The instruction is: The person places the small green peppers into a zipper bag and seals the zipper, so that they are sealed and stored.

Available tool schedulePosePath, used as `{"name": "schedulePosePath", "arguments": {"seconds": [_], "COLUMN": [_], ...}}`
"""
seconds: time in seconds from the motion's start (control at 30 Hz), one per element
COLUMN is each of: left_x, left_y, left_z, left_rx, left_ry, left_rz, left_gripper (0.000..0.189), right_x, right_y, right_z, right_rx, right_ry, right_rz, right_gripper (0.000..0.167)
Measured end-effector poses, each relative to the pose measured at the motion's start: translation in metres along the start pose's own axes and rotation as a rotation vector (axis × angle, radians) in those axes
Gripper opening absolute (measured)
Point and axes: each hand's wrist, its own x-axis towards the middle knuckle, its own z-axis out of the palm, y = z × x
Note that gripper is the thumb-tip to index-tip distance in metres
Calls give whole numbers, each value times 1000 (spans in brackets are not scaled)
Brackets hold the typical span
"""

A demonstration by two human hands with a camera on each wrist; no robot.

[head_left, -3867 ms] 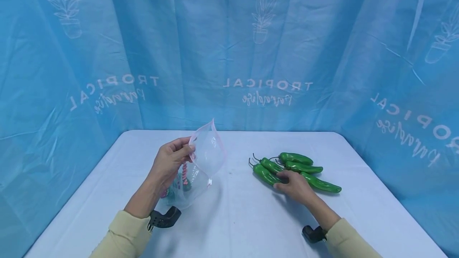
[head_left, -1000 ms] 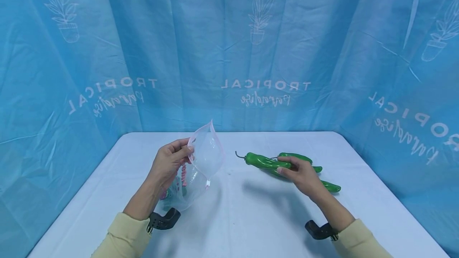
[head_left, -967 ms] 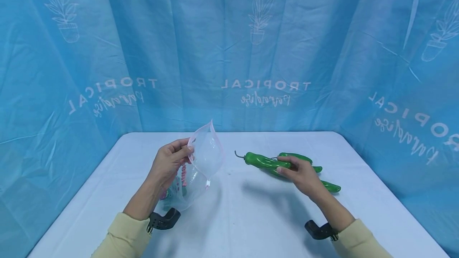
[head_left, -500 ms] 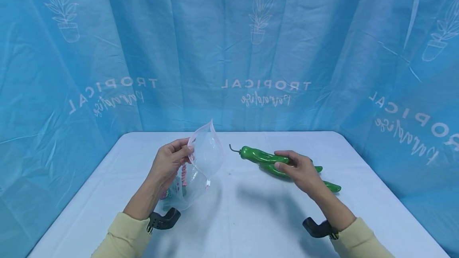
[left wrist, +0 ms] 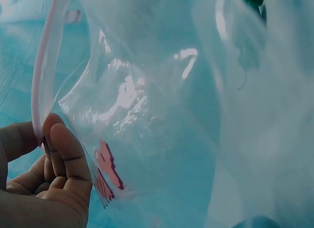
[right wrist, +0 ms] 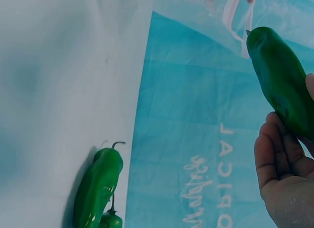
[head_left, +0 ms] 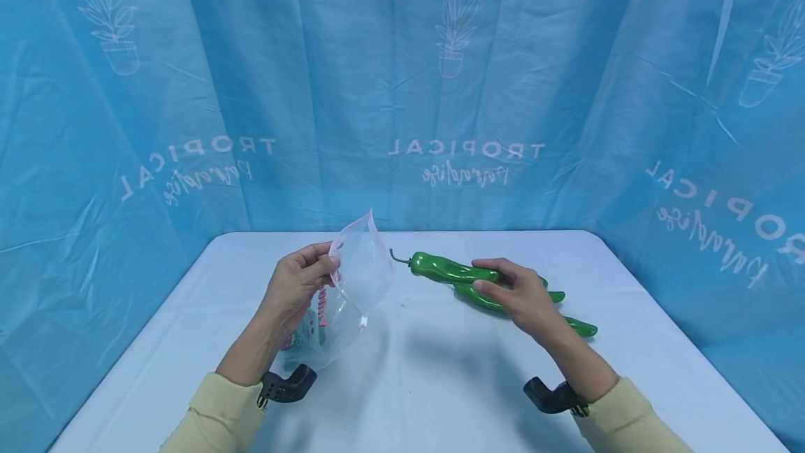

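My left hand pinches the pink-edged rim of a clear zip bag, whose mouth gapes toward the right. Red printing shows on the bag's wall in the left wrist view, and coloured print shows low on it in the head view. In my right hand a glossy green pepper is gripped by its tapered end, raised over the table. Its curled stem points left, right at the bag's edge in the head view. Under it lies another green pepper, with more peppers partly hidden behind the right hand.
A white-covered table spreads beneath both hands. Blue printed curtain surrounds its back and sides. A black wrist camera sits on the left wrist, another camera on the right.
The right hand has taken a pepper from the pile, lifted it and moved it left toward the bag. The left hand and the bag stay nearly in place.
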Motion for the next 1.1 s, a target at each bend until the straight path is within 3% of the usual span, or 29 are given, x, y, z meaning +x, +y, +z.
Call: {"name": "schedulePosePath", "arguments": {"seconds": [0.6,1.1], "left_x": [0,0], "left_y": [2,1], "left_z": [2,3], "left_rx": [0,29], "left_ry": [10,22], "left_rz": [-21,-32], "left_gripper": [45,43], "right_x": [15,22], "right_y": [-23,-38], "right_z": [24,43], "right_rx": [-38,-71], "right_ry": [-48,-95], "right_rz": [-174,-154], "right_gripper": [41,38]}}
